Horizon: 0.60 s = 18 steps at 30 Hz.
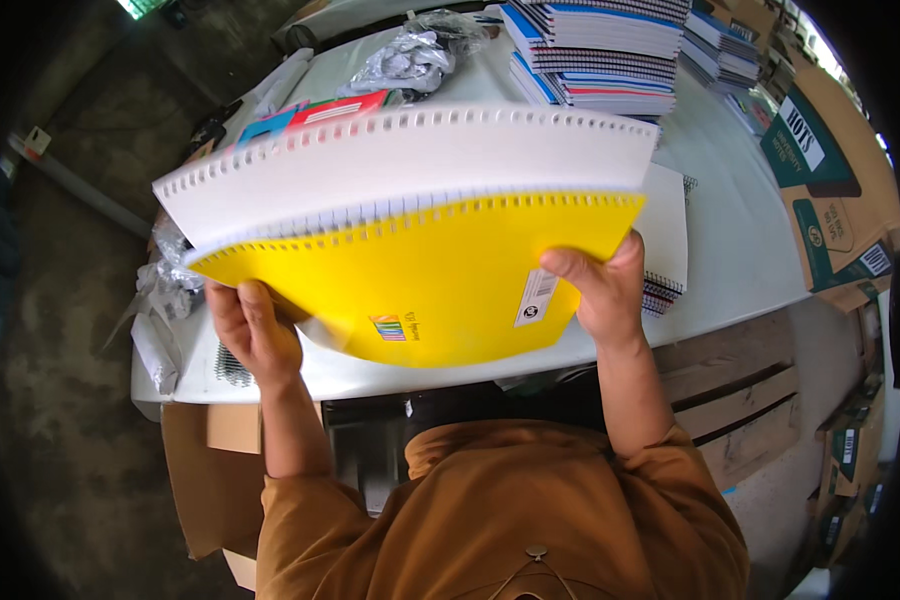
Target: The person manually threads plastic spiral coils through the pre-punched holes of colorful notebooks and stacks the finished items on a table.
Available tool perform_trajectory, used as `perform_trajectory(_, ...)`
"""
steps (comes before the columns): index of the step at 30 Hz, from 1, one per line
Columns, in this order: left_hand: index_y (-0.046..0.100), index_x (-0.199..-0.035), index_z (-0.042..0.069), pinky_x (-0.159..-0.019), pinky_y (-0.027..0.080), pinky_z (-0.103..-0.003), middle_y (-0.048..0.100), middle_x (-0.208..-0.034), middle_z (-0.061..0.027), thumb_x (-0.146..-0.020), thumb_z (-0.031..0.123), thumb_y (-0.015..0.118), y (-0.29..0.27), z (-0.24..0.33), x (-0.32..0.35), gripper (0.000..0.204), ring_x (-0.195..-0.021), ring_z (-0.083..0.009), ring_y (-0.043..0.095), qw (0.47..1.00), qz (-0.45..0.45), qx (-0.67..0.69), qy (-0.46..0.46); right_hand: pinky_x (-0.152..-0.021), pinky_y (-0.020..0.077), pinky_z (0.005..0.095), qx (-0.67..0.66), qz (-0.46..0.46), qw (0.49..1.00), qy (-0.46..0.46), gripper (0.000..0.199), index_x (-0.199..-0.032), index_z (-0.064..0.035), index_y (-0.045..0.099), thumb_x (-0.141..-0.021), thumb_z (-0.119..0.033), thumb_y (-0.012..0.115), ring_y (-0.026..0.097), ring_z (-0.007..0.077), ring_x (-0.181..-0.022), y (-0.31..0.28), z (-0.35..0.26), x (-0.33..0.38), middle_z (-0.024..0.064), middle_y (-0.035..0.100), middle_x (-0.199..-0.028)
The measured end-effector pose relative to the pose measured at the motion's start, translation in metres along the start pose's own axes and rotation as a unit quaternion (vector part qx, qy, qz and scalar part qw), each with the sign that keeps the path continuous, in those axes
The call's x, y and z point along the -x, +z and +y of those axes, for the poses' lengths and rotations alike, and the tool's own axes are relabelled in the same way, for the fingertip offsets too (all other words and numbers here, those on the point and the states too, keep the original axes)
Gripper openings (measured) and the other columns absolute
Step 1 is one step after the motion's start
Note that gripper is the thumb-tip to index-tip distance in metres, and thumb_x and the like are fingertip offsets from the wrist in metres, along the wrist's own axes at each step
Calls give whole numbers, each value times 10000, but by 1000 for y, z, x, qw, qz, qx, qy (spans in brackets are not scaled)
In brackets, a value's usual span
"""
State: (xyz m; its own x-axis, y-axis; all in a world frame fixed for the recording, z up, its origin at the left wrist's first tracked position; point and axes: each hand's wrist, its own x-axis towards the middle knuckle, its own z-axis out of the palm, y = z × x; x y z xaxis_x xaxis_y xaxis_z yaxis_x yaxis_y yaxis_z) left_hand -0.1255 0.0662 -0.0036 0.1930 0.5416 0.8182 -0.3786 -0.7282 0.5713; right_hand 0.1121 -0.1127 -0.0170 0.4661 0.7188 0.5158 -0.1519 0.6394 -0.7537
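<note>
A yellow notebook cover [440, 270] with a row of punched holes along its far edge is held up over the table. Behind it stands a white punched sheet or stack [400, 165], its edge higher than the yellow one; a strip of lined pages shows between them. No binding wire runs through these holes. My left hand [255, 330] grips the lower left side, thumb in front. On the right side my right hand [605, 285] pinches the cover beside a small white barcode label, thumb on the front. The fingers behind are hidden.
Tall stacks of spiral notebooks [605, 55] stand at the back of the white table [740, 230]. Partly hidden, a white-topped spiral-bound pile [667, 225] lies at the right. Crumpled clear plastic [405, 60] is at the back left. Cardboard boxes [205, 480] flank the table.
</note>
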Motion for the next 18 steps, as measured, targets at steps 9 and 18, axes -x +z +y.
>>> perform_trajectory(9,464,-1009,26,-785,421,-266,577,-941,-86,-769,28,623,10,-72,111,287,-860,-149,534,925,-111,48,-360,-746,497,249,249,-8,963,106,186,-914,21,663,-730,10,686,623,134,-756,-40,49,54,91,683,-852)
perform_trajectory(18,482,-1115,-26,-799,444,-275,613,-992,-76,-795,-30,525,31,-70,123,322,-881,-141,577,892,-113,2,-438,-778,484,268,180,100,970,128,334,-1035,13,574,-722,47,687,600,130,-851,-53,67,59,58,634,-968)
